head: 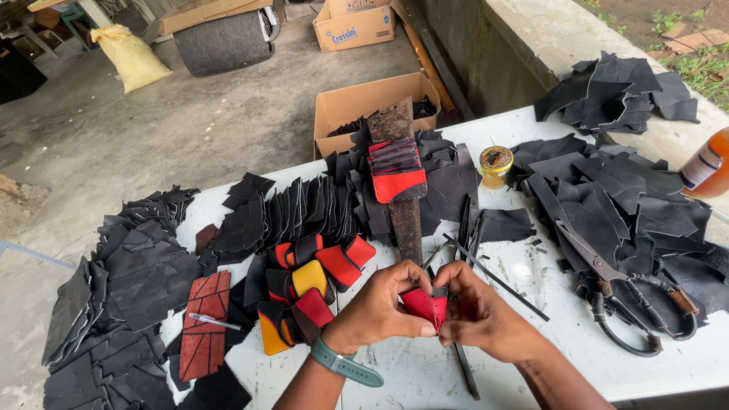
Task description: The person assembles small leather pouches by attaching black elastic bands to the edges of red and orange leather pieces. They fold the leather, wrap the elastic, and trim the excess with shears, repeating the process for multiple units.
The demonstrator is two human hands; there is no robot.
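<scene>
Red leather piece (420, 304) pinched between left hand (377, 307) and right hand (480, 313).

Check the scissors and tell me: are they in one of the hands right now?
No. The scissors lie on the white table to the right, while the left hand and right hand both pinch a small red piece.

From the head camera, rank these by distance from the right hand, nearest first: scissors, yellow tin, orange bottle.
Measured from the right hand:
1. Scissors, to its right on the table.
2. Yellow tin, straight beyond it, mid-table.
3. Orange bottle, at the far right edge.
</scene>
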